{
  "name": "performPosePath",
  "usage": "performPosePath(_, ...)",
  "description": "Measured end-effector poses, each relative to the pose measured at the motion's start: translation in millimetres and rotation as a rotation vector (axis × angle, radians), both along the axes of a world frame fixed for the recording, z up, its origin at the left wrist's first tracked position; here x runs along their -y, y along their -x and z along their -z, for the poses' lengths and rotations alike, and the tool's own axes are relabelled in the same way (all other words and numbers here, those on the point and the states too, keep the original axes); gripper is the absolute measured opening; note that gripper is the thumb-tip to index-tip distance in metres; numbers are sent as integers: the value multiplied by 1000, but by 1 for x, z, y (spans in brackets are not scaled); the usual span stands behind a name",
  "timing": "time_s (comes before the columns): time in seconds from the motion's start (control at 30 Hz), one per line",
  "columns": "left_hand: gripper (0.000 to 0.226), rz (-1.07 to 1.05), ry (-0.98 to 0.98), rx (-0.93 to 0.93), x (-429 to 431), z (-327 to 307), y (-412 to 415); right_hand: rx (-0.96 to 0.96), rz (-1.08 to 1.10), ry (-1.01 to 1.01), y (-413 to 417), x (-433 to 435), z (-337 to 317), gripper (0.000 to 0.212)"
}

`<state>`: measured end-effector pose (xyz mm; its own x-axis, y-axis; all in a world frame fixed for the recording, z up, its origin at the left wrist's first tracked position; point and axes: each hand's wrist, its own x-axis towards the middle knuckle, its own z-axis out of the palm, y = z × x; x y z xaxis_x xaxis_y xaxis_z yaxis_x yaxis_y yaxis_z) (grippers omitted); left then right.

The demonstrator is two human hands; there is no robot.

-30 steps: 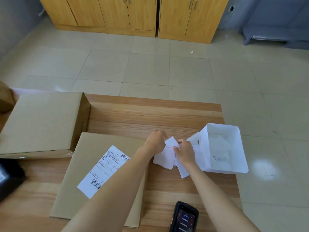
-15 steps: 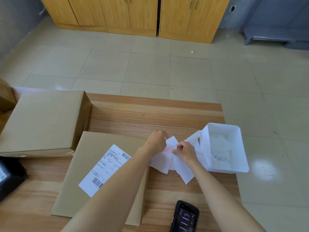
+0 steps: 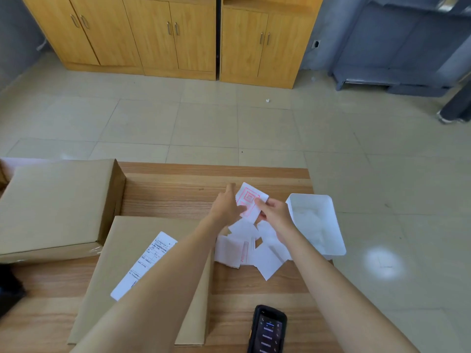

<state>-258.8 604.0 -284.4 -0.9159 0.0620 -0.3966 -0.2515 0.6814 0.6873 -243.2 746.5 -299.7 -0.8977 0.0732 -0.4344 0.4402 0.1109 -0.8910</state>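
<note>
Wooden table (image 3: 178, 189) here, with a red-printed slip (image 3: 251, 200) held just above it. Right hand (image 3: 275, 215) pinches its right edge, left hand (image 3: 229, 207) touches the left edge, can't tell the grip. Loose slips (image 3: 252, 250) underneath, tray (image 3: 328, 200) just beside.

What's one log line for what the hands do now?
left hand: holds red-printed slip | right hand: pinches same slip | slip: above paper pile | white tray: right of pile

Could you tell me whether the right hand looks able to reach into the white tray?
Probably yes: the right hand is just beside the white tray, open on top, with nothing between them. It pinches a red-printed slip, so its fingers are occupied.
</note>
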Motion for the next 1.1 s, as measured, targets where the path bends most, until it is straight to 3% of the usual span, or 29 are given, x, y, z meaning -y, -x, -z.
performPosePath(0.13, 30, -105, -171, -61, 1, -23, 1, -27, 31, 48, -6, -9, -26, 15)
performPosePath(0.23, 23, -36, -166, -81, 3, -38, -3, -59, 69, 59, -13, -20, -44, 10)
performPosePath(0.43, 30, -5, -102, -166, 1, -63, -16, -44, -26, 78, -36, -28, -71, 15)
performPosePath(0.57, 60, 37, -3, -230, -1, -75, -29, -57, 32, 156, -47, -20, -77, 15)
performPosePath(0.73, 52, 71, -95, -279, 4, -86, -37, -80, 21, 237, -56, -12, -87, 13)
performPosePath(0.9, 26, 81, -99, -321, 17, -96, -43, -132, -148, 92, -63, -9, -100, 18)
performPosePath(1.0, 24, 94, -116, -323, 17, -99, -46, -124, -255, -45, -66, -8, -106, 19)
performPosePath(1.1, 24, 56, -177, -293, 18, -99, -47, -119, -258, -130, -68, -8, -107, 6)
